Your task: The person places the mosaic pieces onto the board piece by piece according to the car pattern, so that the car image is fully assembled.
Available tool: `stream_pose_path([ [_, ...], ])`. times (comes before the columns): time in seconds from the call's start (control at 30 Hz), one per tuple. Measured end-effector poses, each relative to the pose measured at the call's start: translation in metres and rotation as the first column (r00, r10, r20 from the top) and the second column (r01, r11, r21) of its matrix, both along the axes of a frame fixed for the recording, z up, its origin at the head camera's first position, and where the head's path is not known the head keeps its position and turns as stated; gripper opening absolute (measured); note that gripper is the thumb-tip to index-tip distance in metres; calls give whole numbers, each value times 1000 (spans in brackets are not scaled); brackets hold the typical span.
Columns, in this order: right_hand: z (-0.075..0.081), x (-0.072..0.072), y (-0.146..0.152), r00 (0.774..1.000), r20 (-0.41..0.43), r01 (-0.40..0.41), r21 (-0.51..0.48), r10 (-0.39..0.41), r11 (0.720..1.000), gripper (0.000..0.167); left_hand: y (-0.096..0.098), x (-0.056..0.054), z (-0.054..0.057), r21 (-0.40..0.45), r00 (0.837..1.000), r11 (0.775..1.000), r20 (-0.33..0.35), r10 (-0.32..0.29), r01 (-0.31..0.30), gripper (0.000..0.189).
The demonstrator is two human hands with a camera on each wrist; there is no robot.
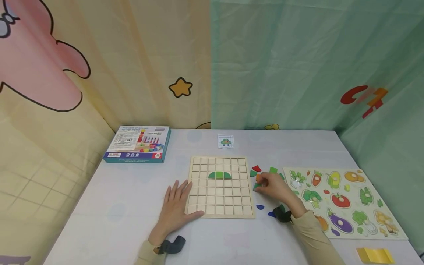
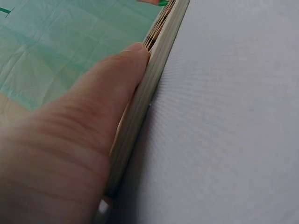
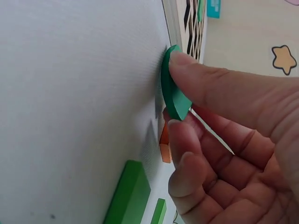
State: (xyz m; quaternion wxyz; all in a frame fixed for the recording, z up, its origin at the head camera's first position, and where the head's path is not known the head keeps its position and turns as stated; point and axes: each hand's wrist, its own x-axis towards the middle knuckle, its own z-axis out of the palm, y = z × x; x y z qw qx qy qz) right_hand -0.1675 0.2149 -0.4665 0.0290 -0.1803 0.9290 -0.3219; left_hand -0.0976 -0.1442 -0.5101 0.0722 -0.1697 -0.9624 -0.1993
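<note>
A wooden grid board [image 1: 220, 200] lies on the table; in one of its upper rows a green square [image 1: 219, 175] sits between two green quarter-round pieces. My left hand [image 1: 175, 206] rests along the board's left side, fingers spread and straight, its thumb [image 2: 126, 70] on the near corner. Just right of the board, my right hand [image 1: 278, 187] pinches a green curved-edge piece [image 3: 174, 88] between thumb and fingertips, tilted on its edge. Around that hand lie a red piece [image 1: 256, 168], another green piece [image 1: 253, 173], an orange piece [image 3: 165, 151] and a green block [image 3: 128, 193].
Behind the board lies a small picture card [image 1: 226, 141]. A boxed set [image 1: 137, 144] is at the back left. To the right is a vegetable puzzle board [image 1: 356, 173], with a yellow block [image 1: 375, 255] near the front. Blue half-round pieces [image 1: 260, 207] lie near my right wrist.
</note>
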Motion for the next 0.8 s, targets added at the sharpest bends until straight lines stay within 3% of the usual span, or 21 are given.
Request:
stream_pose_path([
  [0.2,-1,4,4,1000,17,17,-36,-16,999,20,0,0,-1,5,1000,1000,-8,0,0,103],
  [0.63,-1,9,-5,995,-68,-80,-164,69,983,15,0,0,-1,1,1000,1000,-5,0,0,103],
  [0.8,0,8,-18,995,-41,-101,-220,95,970,17,0,-1,-2,0,1000,1000,-9,0,0,103],
])
